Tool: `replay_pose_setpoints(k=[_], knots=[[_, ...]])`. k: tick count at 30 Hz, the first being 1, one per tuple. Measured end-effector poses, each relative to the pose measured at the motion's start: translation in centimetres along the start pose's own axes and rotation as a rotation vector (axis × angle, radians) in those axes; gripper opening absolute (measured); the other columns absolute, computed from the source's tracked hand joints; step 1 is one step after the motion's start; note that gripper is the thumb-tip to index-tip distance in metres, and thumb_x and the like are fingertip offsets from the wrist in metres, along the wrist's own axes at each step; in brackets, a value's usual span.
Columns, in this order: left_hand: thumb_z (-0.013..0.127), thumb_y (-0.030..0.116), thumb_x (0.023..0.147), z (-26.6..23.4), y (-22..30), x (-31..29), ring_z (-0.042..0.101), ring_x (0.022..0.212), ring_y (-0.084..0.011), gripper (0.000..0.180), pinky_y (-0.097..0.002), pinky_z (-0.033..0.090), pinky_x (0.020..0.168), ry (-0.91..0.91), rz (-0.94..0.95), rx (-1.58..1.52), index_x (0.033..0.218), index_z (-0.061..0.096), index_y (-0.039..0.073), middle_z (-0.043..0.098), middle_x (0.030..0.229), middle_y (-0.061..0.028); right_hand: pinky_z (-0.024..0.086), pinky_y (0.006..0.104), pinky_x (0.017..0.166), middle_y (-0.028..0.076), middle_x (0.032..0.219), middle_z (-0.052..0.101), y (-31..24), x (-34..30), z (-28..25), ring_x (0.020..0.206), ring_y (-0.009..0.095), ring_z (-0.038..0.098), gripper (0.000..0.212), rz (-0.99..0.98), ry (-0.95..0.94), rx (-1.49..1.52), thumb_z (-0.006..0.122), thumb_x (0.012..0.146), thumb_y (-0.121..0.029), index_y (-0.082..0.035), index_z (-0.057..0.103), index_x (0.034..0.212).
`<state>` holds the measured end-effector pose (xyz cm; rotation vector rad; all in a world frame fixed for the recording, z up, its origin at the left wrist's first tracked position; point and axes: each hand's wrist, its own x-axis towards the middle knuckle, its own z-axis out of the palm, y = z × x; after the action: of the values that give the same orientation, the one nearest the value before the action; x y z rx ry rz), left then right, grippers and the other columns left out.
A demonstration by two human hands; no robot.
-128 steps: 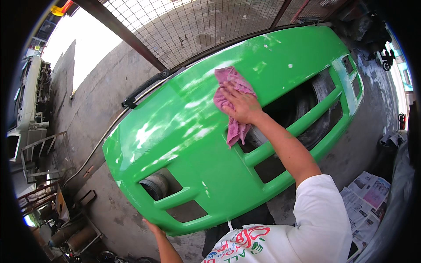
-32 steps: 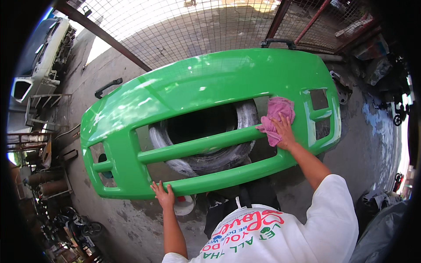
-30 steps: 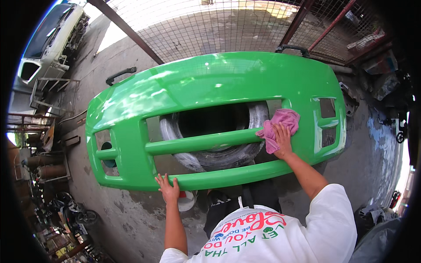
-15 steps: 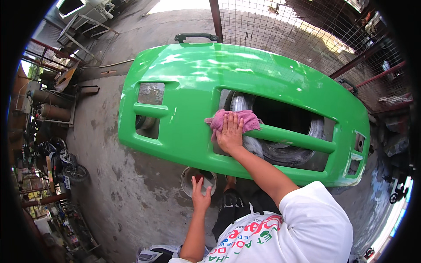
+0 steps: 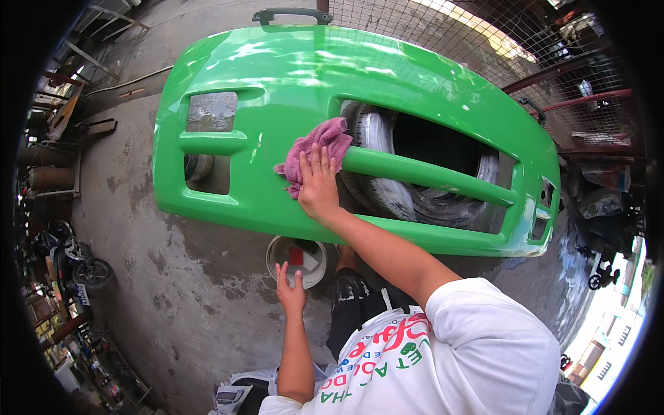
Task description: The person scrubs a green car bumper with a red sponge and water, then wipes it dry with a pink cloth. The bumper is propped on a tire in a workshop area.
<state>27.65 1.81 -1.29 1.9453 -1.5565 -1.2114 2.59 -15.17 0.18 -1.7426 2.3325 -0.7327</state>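
Observation:
A large glossy green vehicle bumper [image 5: 277,97] lies across the view in front of me. My right hand [image 5: 318,187] presses a crumpled pink cloth [image 5: 328,137] onto it, at the left end of the long middle slat. The fingers lie stretched over the cloth's lower part. My left hand [image 5: 291,294] hangs lower down, fingers apart and nothing in it. Just beyond that hand, below the bumper's near edge, stands a pale round bucket [image 5: 274,257] with a red thing and a whitish thing inside.
Worn tyres [image 5: 379,135] show through the bumper's wide opening. A dark handle [image 5: 292,14] sticks up behind its far edge. Wire mesh fencing [image 5: 449,41] stands at the far right. On the left are a motorcycle [image 5: 79,266] and cluttered shelving. The floor is stained concrete [image 5: 166,304].
My right hand has slid the cloth leftward over the bumper, off the opening onto the solid panel. The whole view has shifted, so the bumper sits higher and further left. My left hand stays open.

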Motion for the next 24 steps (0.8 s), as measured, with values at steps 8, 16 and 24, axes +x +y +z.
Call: replay_pose_setpoints(k=[8,16,24], knots=[[0.066,0.024,0.101,2.1,10.7,5.9,0.039,0.149,-0.0423,0.063,-0.0503,0.041,0.115,0.077,0.316,0.095,0.155,0.041,0.004,0.033,0.163,-0.0279,0.019,0.0649,0.121,0.024,0.158,0.037,4.8,-14.9,-9.7,0.148,0.046,0.032,0.076,0.083,-0.407,0.075,0.067,0.086,-0.033,-0.016,0.044,0.156],[0.076,0.050,0.091,5.8,12.9,7.9,0.014,0.154,-0.0538,0.100,-0.0567,0.028,0.123,-0.075,0.266,0.627,0.165,0.021,0.012,0.008,0.167,-0.0347,0.015,0.0661,0.123,0.018,0.163,0.034,22.6,-27.1,-17.6,0.154,0.036,0.029,0.063,-0.169,-0.262,-0.072,0.063,0.090,-0.030,-0.029,0.049,0.151],[0.076,0.045,0.091,5.7,12.1,7.1,0.022,0.152,-0.0529,0.092,-0.0559,0.029,0.123,-0.032,0.337,0.731,0.162,0.030,0.009,0.018,0.166,-0.0336,0.008,0.0664,0.124,0.014,0.172,0.019,34.3,-37.1,-24.4,0.159,0.033,0.016,0.061,-0.195,-0.262,-0.196,0.067,0.087,-0.032,-0.030,0.055,0.146]])
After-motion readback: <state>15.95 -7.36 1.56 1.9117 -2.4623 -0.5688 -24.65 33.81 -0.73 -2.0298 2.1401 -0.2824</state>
